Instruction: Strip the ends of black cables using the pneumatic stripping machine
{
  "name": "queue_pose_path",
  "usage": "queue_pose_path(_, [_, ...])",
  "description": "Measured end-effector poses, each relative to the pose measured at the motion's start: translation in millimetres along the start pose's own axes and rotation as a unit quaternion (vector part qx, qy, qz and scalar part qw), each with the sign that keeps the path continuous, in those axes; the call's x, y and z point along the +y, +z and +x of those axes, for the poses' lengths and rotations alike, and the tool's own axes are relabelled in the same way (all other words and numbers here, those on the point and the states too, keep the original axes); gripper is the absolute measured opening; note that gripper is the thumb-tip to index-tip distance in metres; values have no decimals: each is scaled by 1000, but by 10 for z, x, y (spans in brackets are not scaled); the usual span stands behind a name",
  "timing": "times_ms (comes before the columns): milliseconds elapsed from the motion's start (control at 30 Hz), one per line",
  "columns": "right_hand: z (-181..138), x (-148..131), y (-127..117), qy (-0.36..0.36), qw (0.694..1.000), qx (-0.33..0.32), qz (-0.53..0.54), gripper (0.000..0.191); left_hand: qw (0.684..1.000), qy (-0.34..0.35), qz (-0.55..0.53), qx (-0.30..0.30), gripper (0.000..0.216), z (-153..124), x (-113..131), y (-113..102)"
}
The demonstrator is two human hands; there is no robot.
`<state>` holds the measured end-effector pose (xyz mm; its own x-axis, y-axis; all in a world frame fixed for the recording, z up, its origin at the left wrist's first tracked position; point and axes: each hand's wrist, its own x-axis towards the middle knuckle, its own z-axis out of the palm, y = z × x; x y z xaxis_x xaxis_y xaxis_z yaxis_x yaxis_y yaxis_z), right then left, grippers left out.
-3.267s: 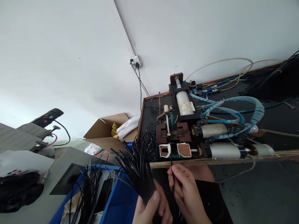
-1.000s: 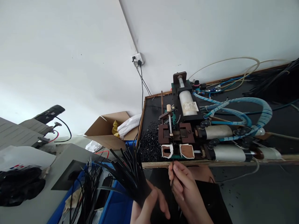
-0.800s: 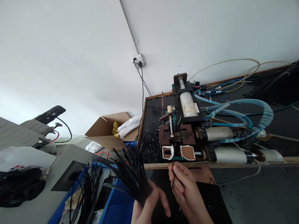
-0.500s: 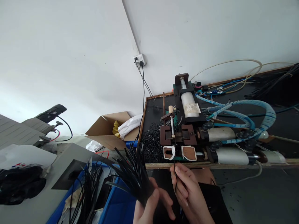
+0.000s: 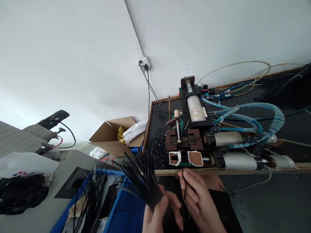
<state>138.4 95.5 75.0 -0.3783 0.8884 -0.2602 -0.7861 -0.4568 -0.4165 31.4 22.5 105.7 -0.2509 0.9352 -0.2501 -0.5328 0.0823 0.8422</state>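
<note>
My left hand point(image 5: 161, 212) is closed around a fanned bundle of black strips point(image 5: 141, 174), low in the middle of the picture. Beside it my right hand point(image 5: 198, 200) pinches one thin black strip point(image 5: 182, 161), which runs up between the two white-edged blocks at the front of a small pneumatic press point(image 5: 186, 140). The press stands on a black board point(image 5: 286, 129) with a wooden rim. Its white cylinder point(image 5: 195, 108) points toward the wall.
A heap of small black cut pieces point(image 5: 156, 147) lies left of the press. Blue wrapped hoses point(image 5: 264, 113) loop to the right. A blue bin point(image 5: 121, 210) with more black strips sits lower left, an open cardboard box point(image 5: 114, 136) behind it. A wall socket point(image 5: 143, 62) has cables plugged in.
My right hand keeps the single strip in the press slot and has shifted slightly. The bundle in my left hand has stayed in place; the view has only swayed a little.
</note>
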Motion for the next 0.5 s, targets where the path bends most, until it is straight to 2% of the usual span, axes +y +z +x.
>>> queue_pose_path(133, [8,15,-15,1,1000,-1,1,40,1000,-15,9,-6,36,-2,16,-8])
queue_pose_path(333, [19,28,-24,-5,1000,7,1,41,999,2,-18,26,34,-13,8,-9])
queue_pose_path(500, [23,79,20,-46,999,23,-15,42,999,15,-24,42,31,-50,-5,-29])
